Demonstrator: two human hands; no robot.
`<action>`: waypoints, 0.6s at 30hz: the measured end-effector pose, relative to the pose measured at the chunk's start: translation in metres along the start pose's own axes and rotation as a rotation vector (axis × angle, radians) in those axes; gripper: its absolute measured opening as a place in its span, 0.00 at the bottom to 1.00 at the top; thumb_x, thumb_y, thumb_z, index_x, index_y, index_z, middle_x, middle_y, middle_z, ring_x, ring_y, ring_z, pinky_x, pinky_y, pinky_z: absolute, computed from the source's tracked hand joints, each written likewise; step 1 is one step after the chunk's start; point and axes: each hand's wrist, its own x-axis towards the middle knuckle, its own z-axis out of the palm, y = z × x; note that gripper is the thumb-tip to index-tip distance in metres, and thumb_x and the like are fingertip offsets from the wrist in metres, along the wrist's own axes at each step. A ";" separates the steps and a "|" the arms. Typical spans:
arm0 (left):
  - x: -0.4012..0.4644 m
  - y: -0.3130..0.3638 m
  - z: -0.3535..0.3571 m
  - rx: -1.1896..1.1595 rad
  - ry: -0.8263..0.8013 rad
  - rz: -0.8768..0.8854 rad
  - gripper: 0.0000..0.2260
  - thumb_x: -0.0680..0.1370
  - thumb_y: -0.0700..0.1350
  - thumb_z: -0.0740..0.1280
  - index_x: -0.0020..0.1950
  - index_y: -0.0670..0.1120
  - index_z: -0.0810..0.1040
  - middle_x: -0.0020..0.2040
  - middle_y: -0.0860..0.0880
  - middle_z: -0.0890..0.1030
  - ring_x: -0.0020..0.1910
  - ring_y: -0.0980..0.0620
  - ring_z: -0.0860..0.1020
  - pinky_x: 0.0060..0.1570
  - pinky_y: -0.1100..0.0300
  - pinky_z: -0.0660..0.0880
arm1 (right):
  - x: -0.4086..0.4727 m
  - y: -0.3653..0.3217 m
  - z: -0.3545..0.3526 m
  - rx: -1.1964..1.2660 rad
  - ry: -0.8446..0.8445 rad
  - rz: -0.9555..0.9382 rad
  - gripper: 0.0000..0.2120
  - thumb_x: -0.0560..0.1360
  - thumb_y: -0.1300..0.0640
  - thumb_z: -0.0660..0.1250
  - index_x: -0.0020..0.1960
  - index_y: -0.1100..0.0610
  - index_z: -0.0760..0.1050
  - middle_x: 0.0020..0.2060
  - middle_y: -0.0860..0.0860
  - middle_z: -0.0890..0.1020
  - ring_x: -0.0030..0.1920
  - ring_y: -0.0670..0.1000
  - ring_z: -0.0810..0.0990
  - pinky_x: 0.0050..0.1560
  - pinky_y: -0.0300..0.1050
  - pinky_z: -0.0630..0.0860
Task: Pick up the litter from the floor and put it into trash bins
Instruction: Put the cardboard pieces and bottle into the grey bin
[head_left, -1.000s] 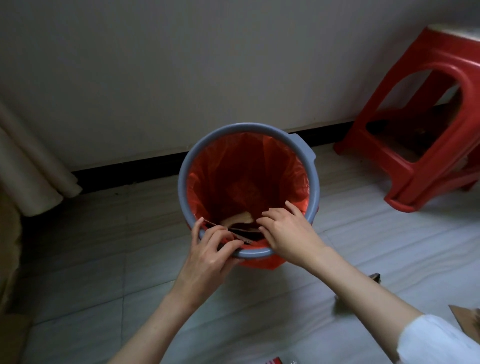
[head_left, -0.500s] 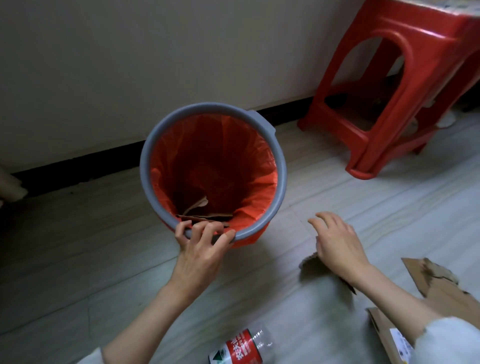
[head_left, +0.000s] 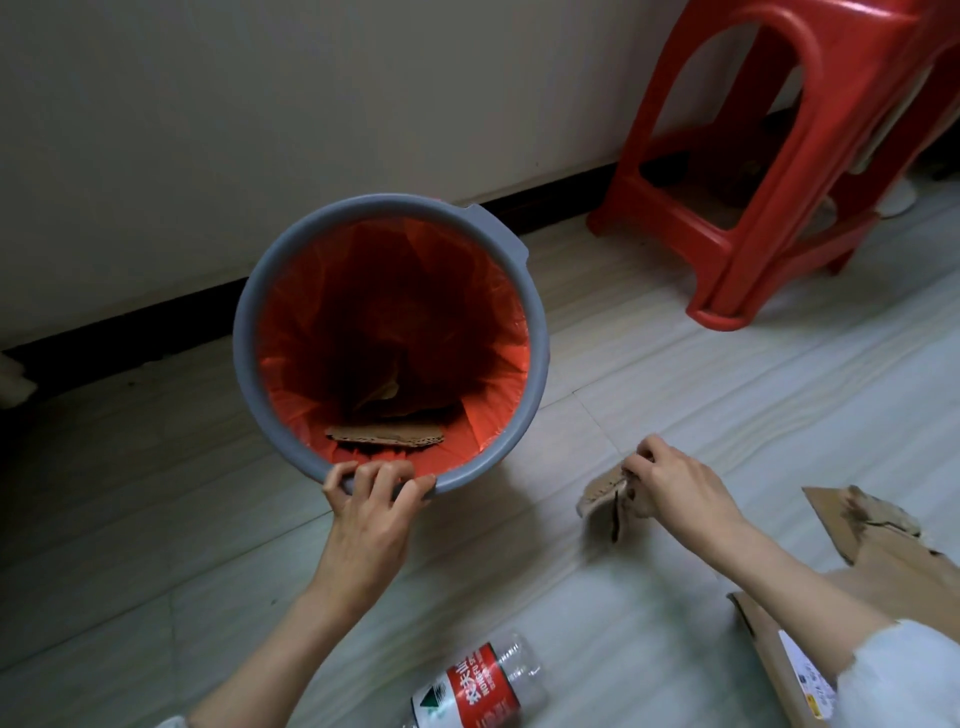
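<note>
Both our hands grip: left hand (head_left: 371, 512) curls over the bin (head_left: 540, 358) rim, right hand (head_left: 670, 483) pinches a cardboard scrap (head_left: 602, 491).

Left hand (head_left: 371, 512): my fingers curl over the near rim of the trash bin (head_left: 537, 332), thumb on the outside, gripping it.
Left forearm: bare, runs up from the lower left edge to the wrist.
Right hand (head_left: 670, 480): my fingertips pinch a torn cardboard scrap (head_left: 602, 491), knuckles up.
Right forearm: bare, extends from a white sleeve (head_left: 904, 680) at lower right.
</note>
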 end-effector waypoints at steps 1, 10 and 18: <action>0.003 0.001 0.000 -0.006 0.008 0.000 0.16 0.68 0.38 0.68 0.53 0.51 0.70 0.49 0.51 0.68 0.49 0.49 0.69 0.53 0.50 0.59 | -0.001 -0.001 -0.002 0.006 0.075 -0.035 0.09 0.65 0.60 0.75 0.42 0.55 0.77 0.40 0.53 0.76 0.36 0.55 0.80 0.25 0.44 0.65; 0.059 0.007 -0.001 -0.119 0.042 0.005 0.08 0.75 0.46 0.60 0.50 0.49 0.78 0.46 0.51 0.79 0.48 0.51 0.70 0.50 0.54 0.58 | -0.018 -0.004 -0.058 0.304 0.629 -0.106 0.11 0.73 0.50 0.62 0.38 0.53 0.80 0.31 0.47 0.79 0.27 0.50 0.78 0.22 0.38 0.68; 0.062 0.020 -0.009 -0.162 0.100 -0.016 0.06 0.75 0.46 0.62 0.49 0.49 0.78 0.45 0.52 0.80 0.47 0.52 0.72 0.49 0.53 0.60 | 0.016 -0.042 -0.150 0.312 1.129 -0.136 0.08 0.76 0.57 0.66 0.40 0.59 0.80 0.33 0.52 0.81 0.30 0.55 0.78 0.33 0.50 0.67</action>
